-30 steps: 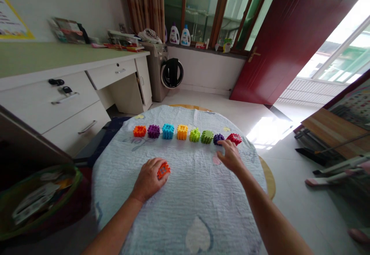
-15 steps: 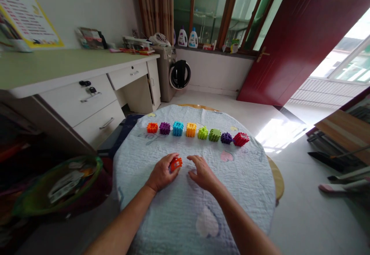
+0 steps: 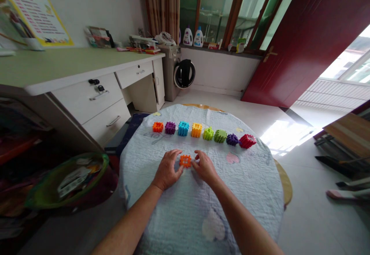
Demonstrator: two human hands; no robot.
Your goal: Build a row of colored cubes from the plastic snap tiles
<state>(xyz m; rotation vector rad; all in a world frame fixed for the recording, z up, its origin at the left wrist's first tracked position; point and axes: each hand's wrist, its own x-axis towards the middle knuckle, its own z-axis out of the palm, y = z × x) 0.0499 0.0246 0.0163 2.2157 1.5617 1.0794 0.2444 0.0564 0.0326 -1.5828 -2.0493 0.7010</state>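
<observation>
An orange interlocking block piece [image 3: 185, 161], square with notched edges and a window-like grid, is on the cloth-covered round table [image 3: 199, 193] between my hands. My left hand [image 3: 167, 171] is at its left side, fingers and thumb spread, the thumb tip close to the lower left corner. At the right edge is my right hand [image 3: 206, 168], fingers curved and apart from the thumb; whether the thumb touches the piece I cannot tell. Beyond them stands a row of block cubes: orange [image 3: 157, 127], purple [image 3: 170, 128], blue [image 3: 183, 128], yellow [image 3: 196, 130] and several more, ending with a red block [image 3: 248, 141].
To the left are a desk [image 3: 86, 62] with drawers and a green basket [image 3: 106, 162] of odds and ends. A washing machine [image 3: 172, 68] with its door open stands at the back, near detergent bottles [image 3: 198, 38] on the sill. A red door [image 3: 283, 43] is at the right.
The orange piece has left my left hand's grasp and now shows its square face between both hands. My right hand has come closer to it. The view has shifted slightly left.
</observation>
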